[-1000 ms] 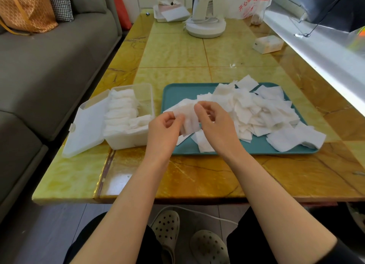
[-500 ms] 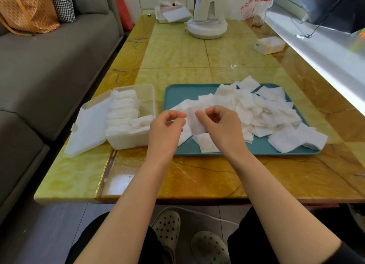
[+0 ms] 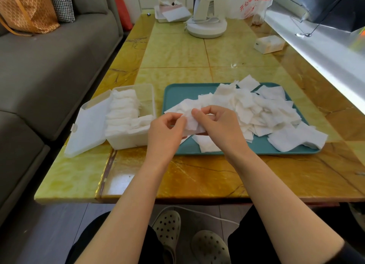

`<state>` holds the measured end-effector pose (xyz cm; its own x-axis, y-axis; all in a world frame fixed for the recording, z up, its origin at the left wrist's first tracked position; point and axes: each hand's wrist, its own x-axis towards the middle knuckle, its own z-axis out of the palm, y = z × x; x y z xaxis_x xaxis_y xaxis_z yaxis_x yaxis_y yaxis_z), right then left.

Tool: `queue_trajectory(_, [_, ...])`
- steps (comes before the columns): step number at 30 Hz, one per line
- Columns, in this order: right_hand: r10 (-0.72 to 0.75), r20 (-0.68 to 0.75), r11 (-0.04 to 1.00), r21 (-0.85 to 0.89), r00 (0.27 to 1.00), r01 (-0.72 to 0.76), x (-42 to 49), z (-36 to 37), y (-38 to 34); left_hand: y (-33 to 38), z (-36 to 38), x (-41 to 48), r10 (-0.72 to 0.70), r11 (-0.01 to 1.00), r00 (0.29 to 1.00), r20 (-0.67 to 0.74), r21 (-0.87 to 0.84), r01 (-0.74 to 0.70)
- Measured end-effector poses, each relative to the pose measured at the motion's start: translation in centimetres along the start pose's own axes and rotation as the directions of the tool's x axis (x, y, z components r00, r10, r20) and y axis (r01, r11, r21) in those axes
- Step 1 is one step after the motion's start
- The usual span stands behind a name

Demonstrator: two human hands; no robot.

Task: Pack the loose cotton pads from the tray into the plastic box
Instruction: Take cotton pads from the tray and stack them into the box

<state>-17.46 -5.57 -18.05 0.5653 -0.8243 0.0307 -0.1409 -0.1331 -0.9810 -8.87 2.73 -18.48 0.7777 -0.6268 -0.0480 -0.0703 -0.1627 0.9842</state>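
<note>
**Small stack of cotton pads** [image 3: 192, 122], held above the near-left part of the teal tray [image 3: 177, 90] and pinched from both sides. The left hand [image 3: 166, 131] grips its left edge with curled fingers and thumb. The right hand [image 3: 221, 127] grips its right edge in the same way. How many pads the stack holds cannot be told.

**Pile of loose pads** [image 3: 262, 109], covering the middle and right of the tray. One pad overhangs the far rim, and several overhang the near-right corner onto the table [image 3: 177, 52]. One pad lies flat at the near rim below the right hand. The tray's far-left corner shows bare teal.

**Plastic box** [image 3: 128, 141], standing just left of the tray with a narrow gap between their walls. Packed pads [image 3: 122, 113] stand in a row along its left side, and a few more lie across its near-right part. Its far-right part shows bare floor. The hinged lid [image 3: 88, 129] lies open to the left, its outer corner close to the table's left edge.

**Surroundings.** A broad strip of tabletop runs between the tray and the near edge, crossed by both forearms. Farther off are a fan base [image 3: 206, 27] and a small carton [image 3: 269, 44], and a grey sofa [image 3: 49, 66] runs alongside the left edge
</note>
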Motion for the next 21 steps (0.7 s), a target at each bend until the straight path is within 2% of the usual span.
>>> queue_trajectory(4, [-0.046, -0.027, 0.996, -0.071, 0.999, 0.044, 0.0, 0.1, 0.1, 0.3, -0.3, 0.3, -0.128, 0.985, 0.992, -0.011, -0.115, 0.126])
queue_trajectory(8, [-0.085, -0.003, 0.991, -0.101, 0.996, 0.085, 0.0, 0.2, 0.3, 0.7, -0.3, 0.0, -0.185, 0.95, 0.972, 0.147, -0.227, 0.216])
queue_trajectory(11, [-0.056, 0.056, 0.998, 0.008, 0.997, 0.055, 0.0, 0.0, 0.2, 0.5, -0.2, -0.3, -0.118, 0.971, 0.981, 0.156, -0.19, 0.147])
queue_trajectory(13, [-0.009, 0.086, 0.993, 0.121, 0.996, -0.001, 0.1, -0.4, 0.0, 0.5, -0.3, -0.3, -0.064, 0.978, 0.994, 0.085, -0.192, 0.079])
queue_trajectory(15, [0.027, 0.06, 0.989, 0.147, 0.998, -0.036, 0.3, -0.7, 0.0, 0.4, -0.4, -0.1, -0.046, 0.98, 0.999, 0.02, -0.195, 0.049])
queue_trajectory(17, [0.016, -0.018, 0.999, 0.041, 1.0, -0.015, 0.6, -1.0, 0.4, 0.2, -0.5, 0.0, -0.033, 0.985, 0.999, -0.012, -0.172, 0.031])
queue_trajectory(19, [-0.081, -0.06, 0.968, -0.241, 0.995, 0.064, 0.9, -1.6, 1.1, 0.1, -0.6, 0.1, -0.029, 0.988, 0.999, -0.026, -0.151, 0.025])
queue_trajectory(21, [-0.058, 0.048, 0.853, -0.516, 0.997, 0.075, 1.1, -2.3, 1.9, 0.0, -0.7, 0.2, -0.034, 0.987, 0.999, -0.027, -0.161, 0.029])
